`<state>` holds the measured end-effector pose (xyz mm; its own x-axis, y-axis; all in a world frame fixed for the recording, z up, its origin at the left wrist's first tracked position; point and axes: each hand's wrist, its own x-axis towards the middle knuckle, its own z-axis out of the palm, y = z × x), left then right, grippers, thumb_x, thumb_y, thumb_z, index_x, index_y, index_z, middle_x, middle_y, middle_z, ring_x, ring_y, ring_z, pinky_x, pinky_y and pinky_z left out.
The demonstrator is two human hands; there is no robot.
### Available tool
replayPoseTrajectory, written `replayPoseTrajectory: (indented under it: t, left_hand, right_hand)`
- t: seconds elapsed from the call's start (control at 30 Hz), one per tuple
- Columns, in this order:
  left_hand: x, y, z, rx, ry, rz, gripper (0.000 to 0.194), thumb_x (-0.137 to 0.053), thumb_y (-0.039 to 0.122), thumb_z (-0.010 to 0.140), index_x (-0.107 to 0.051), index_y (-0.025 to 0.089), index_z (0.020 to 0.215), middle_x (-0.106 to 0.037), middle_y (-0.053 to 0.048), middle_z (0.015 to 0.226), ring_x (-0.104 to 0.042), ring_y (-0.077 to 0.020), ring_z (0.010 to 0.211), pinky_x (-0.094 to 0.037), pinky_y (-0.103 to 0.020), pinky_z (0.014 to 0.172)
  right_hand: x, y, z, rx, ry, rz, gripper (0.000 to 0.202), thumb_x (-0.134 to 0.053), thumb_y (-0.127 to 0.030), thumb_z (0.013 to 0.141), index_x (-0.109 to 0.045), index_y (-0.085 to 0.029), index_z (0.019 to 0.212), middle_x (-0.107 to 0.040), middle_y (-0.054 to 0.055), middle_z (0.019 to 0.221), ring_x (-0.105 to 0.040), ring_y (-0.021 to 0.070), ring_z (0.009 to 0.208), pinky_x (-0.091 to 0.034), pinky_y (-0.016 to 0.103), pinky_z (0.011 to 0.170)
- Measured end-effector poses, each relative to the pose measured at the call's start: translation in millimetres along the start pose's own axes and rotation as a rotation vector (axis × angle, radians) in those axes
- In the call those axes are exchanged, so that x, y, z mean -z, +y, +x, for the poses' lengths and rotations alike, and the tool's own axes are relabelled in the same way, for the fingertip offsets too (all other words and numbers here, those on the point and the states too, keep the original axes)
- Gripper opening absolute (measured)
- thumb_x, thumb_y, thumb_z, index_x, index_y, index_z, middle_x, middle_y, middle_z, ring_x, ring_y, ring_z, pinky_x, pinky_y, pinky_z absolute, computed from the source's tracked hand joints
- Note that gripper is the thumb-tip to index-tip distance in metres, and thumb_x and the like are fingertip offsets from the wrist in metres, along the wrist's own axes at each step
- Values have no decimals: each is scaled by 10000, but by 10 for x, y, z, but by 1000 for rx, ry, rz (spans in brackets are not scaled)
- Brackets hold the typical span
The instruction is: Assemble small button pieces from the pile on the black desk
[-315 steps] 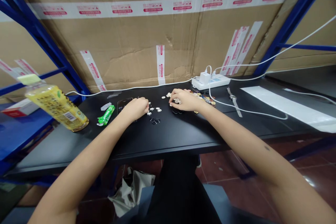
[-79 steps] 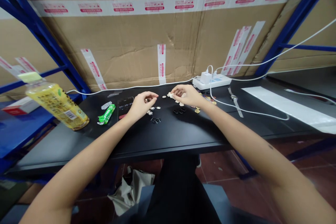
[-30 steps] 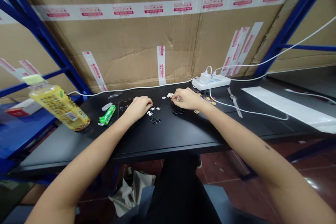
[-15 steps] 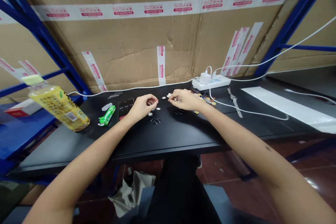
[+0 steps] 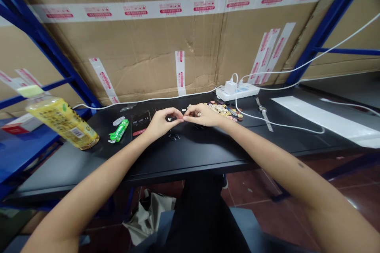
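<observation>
At counter (image 5: pixel 208 154) centre, left hand (image 5: pixel 162 122) & right hand (image 5: pixel 203 114) pinch one tiny button (image 5: pixel 170 119) between fingertips; light, stiff, slippery, so grip by rim.

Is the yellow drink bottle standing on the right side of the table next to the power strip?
No, the yellow drink bottle stands at the table's left end, far from the power strip at the back right.

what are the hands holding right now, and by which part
The left hand and right hand pinch a small white piece between meeting fingertips; the part held is too small to tell.
</observation>
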<state>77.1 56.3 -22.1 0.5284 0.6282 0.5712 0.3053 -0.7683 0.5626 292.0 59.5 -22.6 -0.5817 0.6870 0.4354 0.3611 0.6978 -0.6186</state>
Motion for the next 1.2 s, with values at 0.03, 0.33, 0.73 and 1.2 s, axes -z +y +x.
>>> replayPoseTrajectory:
  t: [0.03,0.33,0.73,1.2]
  left_hand:
    - [-1,4,-2,-15,-4,12,143,-678,299,827,-684,158,851,-692,-37,822,-625,-149,781,-495,-284,767]
    - [131,-109,11,-47,-61,487,141,-652,320,849,-687,191,895,-606,-48,917,-571,-186,891,-452,-325,809]
    - [90,-130,-12,-16,-286,549,217,-560,389,910,-738,279,968,-604,-36,971,-569,-191,943,-383,-346,859]
    - [6,-104,-13,4,-287,460,211,-583,400,895,-723,248,941,-644,-39,977,-575,-200,965,-377,-341,880]
  right_hand:
    - [-7,6,2,-7,-5,22,299,-608,-400,834,-717,-123,870,-638,30,723,-500,100,635,-382,233,604]
    - [32,-27,-5,-68,96,35,211,-614,-323,808,-689,-125,815,-681,44,780,-546,109,663,-436,253,661]
    - [55,33,-13,-74,132,-41,213,-619,-315,796,-705,-129,855,-710,64,827,-588,133,712,-465,273,690]
    - [59,45,-9,-41,125,-45,213,-646,-303,766,-725,-129,860,-702,57,797,-590,130,689,-462,262,671]
